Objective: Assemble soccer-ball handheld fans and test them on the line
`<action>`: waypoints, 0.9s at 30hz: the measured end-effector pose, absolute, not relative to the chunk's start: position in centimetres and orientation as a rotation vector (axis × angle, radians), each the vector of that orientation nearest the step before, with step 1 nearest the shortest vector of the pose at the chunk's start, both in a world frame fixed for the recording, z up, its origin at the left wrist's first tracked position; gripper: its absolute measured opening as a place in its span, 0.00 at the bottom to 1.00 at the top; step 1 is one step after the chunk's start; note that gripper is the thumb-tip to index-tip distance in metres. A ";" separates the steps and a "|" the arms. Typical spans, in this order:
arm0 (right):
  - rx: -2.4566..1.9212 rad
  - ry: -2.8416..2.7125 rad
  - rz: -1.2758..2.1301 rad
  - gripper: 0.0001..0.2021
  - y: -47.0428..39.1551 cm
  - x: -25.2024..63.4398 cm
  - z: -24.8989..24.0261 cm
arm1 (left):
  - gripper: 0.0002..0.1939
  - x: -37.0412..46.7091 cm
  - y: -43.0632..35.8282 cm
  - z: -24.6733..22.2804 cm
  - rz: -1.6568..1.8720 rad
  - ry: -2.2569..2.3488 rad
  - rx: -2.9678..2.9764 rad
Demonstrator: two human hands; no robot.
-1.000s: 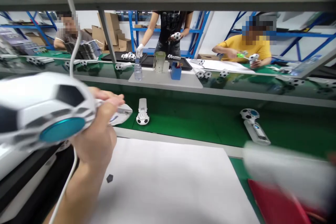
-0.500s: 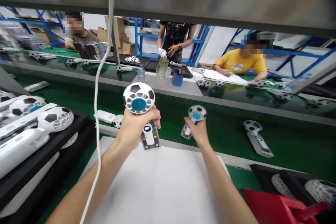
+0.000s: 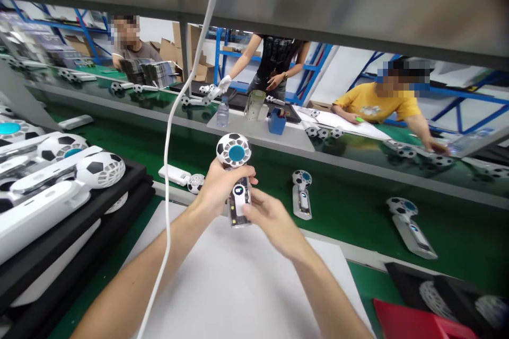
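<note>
1. Your left hand point(image 3: 217, 190) is closed around the football-shaped fan point(image 3: 235, 169), held upright above the white sheet point(image 3: 238, 286).
2. Your right hand point(image 3: 270, 220) touches the handle's lower end; its fingertips are partly hidden.
3. A white cable point(image 3: 169, 137) hangs in front of your left arm.

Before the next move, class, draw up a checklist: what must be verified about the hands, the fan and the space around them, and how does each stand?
1. Left hand grips fan: ok.
2. Right hand touches its handle: ok.
3. Fan upright, blue hub facing camera: ok.
4. Fan switched on: cannot tell.
5. White mat below hands: ok.
6. Cable hangs close beside left arm: not ok.
</note>
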State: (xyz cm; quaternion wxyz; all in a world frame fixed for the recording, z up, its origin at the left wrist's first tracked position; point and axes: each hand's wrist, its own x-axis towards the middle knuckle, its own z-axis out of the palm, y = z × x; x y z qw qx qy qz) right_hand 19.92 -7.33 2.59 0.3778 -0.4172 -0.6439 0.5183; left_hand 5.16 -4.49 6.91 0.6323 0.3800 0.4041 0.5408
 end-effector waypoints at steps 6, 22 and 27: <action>-0.794 -1.522 1.554 0.20 -9.1 18.3 3.6 | 0.11 5.1 -4.9 7.0 1.238 0.893 0.969; -0.951 -1.437 1.499 0.23 -8.3 18.1 1.6 | 0.14 5.8 -3.7 4.6 1.234 1.082 1.165; -1.010 -1.338 1.505 0.24 -7.2 18.5 0.7 | 0.22 5.2 -2.3 3.5 1.115 1.107 1.375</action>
